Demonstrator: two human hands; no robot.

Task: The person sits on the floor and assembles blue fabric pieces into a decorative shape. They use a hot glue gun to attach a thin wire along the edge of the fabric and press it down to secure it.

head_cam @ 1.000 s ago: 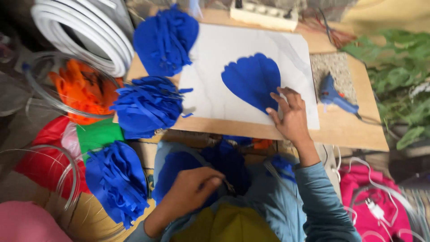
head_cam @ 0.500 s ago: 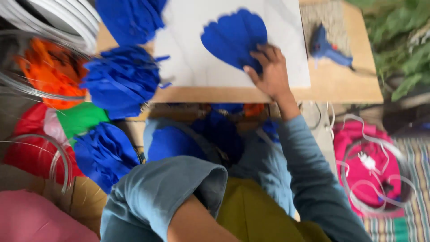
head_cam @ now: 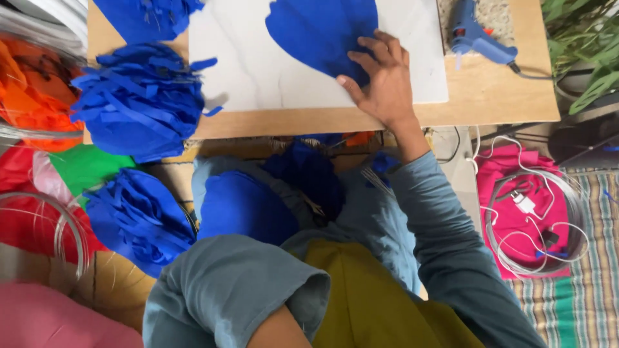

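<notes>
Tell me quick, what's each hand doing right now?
Left hand: out of view.
Right hand: open, fingers spread, pressing on the blue fan-shaped piece.

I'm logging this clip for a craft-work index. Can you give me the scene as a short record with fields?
setting: low wooden board with a white sheet on it, seen from above
right hand: right hand flat, open, pressing the edge of a blue fan-shaped cutout
left hand: out of view; only the raised left sleeve shows
tool nearby: blue glue gun on the board, untouched
other materials: blue fringed bundles; orange material; pink cloth with white cables
</notes>
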